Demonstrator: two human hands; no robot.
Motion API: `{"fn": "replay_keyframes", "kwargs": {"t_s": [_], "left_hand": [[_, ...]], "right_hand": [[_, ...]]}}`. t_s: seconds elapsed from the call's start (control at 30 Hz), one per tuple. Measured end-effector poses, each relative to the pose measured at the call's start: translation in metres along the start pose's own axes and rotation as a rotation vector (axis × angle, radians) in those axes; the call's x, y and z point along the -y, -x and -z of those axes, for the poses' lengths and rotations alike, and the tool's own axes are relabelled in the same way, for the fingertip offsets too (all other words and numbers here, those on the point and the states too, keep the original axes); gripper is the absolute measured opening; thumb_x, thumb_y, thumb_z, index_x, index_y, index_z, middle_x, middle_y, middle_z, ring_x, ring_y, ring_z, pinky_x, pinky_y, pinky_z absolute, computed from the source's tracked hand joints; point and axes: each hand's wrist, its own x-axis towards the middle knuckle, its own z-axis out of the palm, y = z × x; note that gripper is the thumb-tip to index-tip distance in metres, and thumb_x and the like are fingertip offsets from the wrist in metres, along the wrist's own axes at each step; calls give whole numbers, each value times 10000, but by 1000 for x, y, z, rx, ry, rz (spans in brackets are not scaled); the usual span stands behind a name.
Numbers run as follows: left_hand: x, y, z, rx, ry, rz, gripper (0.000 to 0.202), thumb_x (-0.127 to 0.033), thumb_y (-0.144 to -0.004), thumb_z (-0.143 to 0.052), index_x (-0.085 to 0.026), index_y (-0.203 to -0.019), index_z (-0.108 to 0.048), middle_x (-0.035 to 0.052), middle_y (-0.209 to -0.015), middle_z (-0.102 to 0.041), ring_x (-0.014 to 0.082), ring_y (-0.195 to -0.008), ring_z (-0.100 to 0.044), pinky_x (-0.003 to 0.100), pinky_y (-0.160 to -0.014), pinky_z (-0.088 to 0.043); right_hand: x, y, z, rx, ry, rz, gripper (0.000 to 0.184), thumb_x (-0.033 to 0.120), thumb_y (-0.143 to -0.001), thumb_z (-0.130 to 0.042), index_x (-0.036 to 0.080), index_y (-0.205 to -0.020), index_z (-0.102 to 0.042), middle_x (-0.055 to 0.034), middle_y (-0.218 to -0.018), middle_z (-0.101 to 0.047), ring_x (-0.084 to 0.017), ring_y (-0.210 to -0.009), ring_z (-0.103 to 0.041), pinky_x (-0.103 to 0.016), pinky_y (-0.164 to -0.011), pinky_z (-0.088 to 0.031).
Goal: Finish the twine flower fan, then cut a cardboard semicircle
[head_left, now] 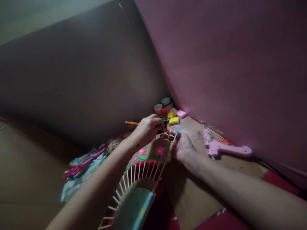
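My left hand is closed around a thin orange stick, whose other end shows beyond my fingers near the basket's rim. Whether it is a brush or a pencil I cannot tell. Below it lies a tilted twine-woven basket with upright wooden sticks, pink clay flowers and green clay leaves. Its far end is gripped by my right hand, fingers partly hidden behind the weave. A small blue blob caps one stick tip beside that hand.
A pink glue gun lies at right on cardboard. Yellow clay packs, a pink piece, a white cup and a jar crowd the wall corner. Colourful pipe cleaners and a twine ball lie left.
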Motion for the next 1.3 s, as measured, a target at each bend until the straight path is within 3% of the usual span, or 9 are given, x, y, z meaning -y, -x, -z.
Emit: {"fn": "replay_keyframes", "kwargs": {"t_s": [0.47, 0.93, 1.3], "left_hand": [[-7, -2, -2, 4, -39, -3, 157, -138, -820, -515, -144, -741, -651, 19, -772, -556, 86, -657, -512, 215, -627, -410], [-8, -7, -5, 50, -112, 16, 184, -148, -823, -503, -147, -700, -641, 19, -762, -542, 96, -641, -493, 234, -620, -393], [-17, -8, -2, 99, -120, 15, 174, -160, -831, -485, -132, -734, -627, 25, -767, -541, 101, -650, -488, 229, -622, -387]], "right_hand": [[1, 3, -3, 70, -22, -34, 158, 101, -692, -403, 167, -604, -517, -27, -487, -565, -167, -491, -535, -341, -589, -487], [1, 3, -3, 80, -55, -34, 153, 135, -718, -427, 166, -598, -517, -36, -522, -582, -157, -493, -520, -311, -559, -463], [0, -4, 2, 141, -92, -17, 114, 99, -647, -419, 159, -629, -515, -9, -513, -550, -127, -491, -510, -224, -497, -415]]}}
